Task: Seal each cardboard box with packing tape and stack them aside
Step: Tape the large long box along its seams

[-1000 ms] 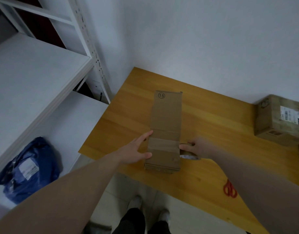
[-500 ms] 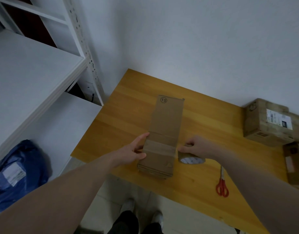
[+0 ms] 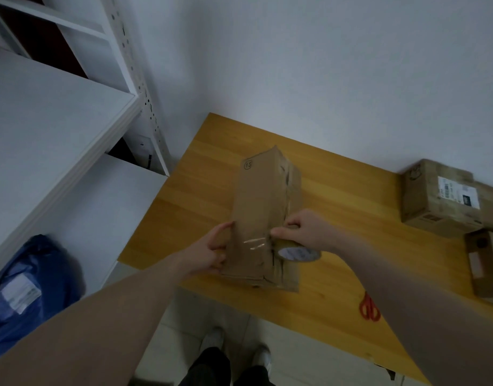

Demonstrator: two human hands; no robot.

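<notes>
Two hands work mid-frame: left hand (image 3: 209, 253) grips the box (image 3: 263, 218), right hand (image 3: 304, 232) pinches the tape roll (image 3: 297, 252); taut, flat tape would seal best.

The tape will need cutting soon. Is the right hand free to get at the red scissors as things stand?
Probably not right away: the right hand grips the tape roll against the box. The scissors lie uncovered on the table under that forearm, so nothing blocks them once the roll is let go.
</notes>
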